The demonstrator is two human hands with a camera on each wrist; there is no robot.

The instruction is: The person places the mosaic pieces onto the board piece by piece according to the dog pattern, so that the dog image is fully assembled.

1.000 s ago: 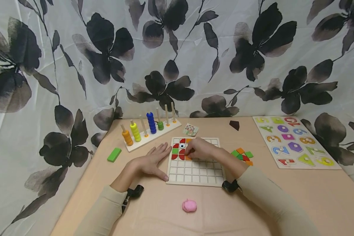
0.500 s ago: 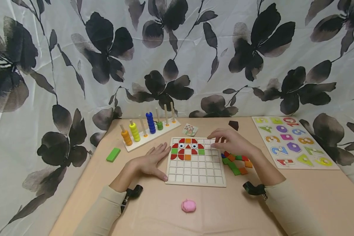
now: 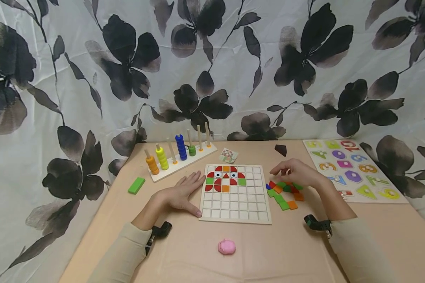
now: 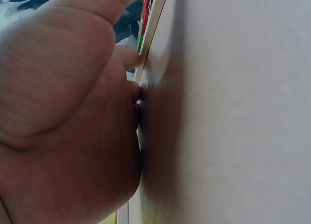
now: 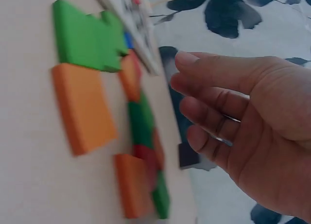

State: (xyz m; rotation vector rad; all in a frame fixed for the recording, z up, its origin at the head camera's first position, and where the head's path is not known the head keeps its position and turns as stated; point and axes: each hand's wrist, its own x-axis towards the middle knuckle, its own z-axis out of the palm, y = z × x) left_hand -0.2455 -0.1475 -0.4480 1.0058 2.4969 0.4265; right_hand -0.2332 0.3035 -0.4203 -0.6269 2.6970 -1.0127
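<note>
Above the pile of loose tiles (image 3: 278, 188), just beside the board, the right hand (image 3: 297, 173) hovers with its fingers loosely bent and nothing in its grasp; the wrist view shows it apart from the tiles. The left hand (image 3: 180, 192) lies spread, holding nothing, its fingertips and thumb against the left edge of the board (image 3: 233, 206). The tiles, green, orange, red and a little blue, overlap in places; they look light, stiff and hardly likely to break, best pinched by two opposite edges, the outer green and orange ones being easiest to get at. Some of them are blurred in the right wrist view, so I cannot be sure how slick their faces are. The board seems light and rigid too, and may slide if nudged, so its raised rim is the place to steady it; a tile, judging by the grid, wants setting squarely within the low ribs. Set tiles fill part of its upper left. Farther out lie a card (image 3: 228, 155) and a dark piece (image 3: 280, 149) beyond the board, a peg rack (image 3: 196, 155) and a green block (image 3: 136, 185) to the left, a pink toy (image 3: 227, 247) nearest the person, and a number board (image 3: 366, 180) to the right.
</note>
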